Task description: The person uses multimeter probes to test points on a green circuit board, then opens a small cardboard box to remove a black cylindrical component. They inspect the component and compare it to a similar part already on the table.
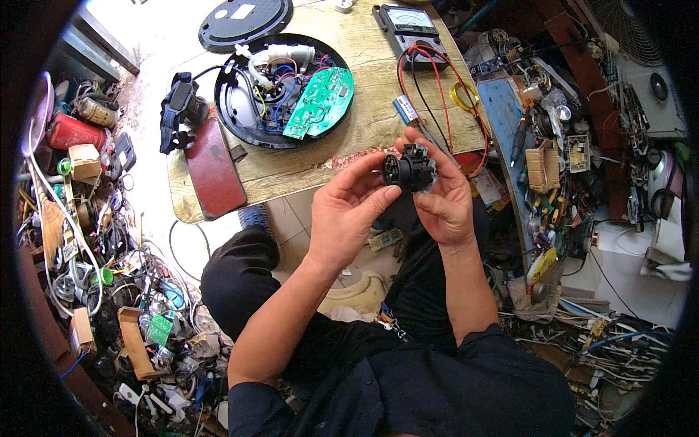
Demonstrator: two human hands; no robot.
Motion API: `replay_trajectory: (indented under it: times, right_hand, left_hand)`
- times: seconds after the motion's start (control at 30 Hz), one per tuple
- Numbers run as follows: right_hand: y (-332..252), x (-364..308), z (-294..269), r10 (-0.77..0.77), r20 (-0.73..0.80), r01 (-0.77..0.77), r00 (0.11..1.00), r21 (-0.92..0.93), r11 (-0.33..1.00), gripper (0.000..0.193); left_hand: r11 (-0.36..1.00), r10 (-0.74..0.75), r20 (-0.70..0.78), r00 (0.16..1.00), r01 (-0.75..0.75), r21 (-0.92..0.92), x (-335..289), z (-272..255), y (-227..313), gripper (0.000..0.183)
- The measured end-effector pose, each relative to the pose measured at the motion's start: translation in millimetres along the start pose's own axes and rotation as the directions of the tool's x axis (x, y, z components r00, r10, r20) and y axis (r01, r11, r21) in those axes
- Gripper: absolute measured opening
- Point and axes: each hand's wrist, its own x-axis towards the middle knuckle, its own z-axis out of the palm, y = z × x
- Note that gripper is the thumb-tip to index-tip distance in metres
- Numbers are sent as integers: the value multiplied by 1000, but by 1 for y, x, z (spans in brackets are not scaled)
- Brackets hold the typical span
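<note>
Between both hands, above the table's front edge, is a small black plastic part [408,171] with a rounded body and ridged details. My left hand [344,217] grips its left side, thumb in front and fingers behind. On the other side my right hand [446,200] holds it with thumb and fingers curled round. Beyond them lies an opened round black appliance housing [227,125] with wires inside. A green circuit board [320,104] rests over its right half. What the part's far side looks like is hidden by my fingers.
The wooden table [280,171] carries a black round cover [247,20], a dark red flat case [216,171], a black strapped device [182,113] and an analog multimeter [408,33] with red and black leads. Piles of electronic scrap [156,306] crowd the left; a tool-laden blue board [506,109] leans right.
</note>
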Motion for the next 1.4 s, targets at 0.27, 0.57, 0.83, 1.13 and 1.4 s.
replay_trajectory:
  times: [0.27, 0.57, 0.83, 1.13, 1.4]
  right_hand:
    - [2, -8, -10, 111, -75, -115, 991, -46, 992, 89]
    - [7, -16, -17, 82, -73, -93, 994, -152, 984, 95]
    - [4, -17, -16, 151, -45, -155, 988, -119, 981, 94]
    - [10, -15, -9, 208, -56, -198, 977, 149, 969, 98]
    - [12, -16, -14, 219, -20, -215, 975, 138, 967, 90]
  left_hand:
    - [900, 246, 56, 968, -249, 357, 3, -5, 7, 45]
    - [728, 339, 158, 927, -365, 580, 4, -4, 20, 44]
    - [720, 238, 131, 963, -265, 642, -2, -6, 22, 45]
    - [695, 446, 130, 885, -434, 573, 5, 4, 16, 43]
    - [744, 374, 87, 923, -355, 566, 3, 6, 16, 45]
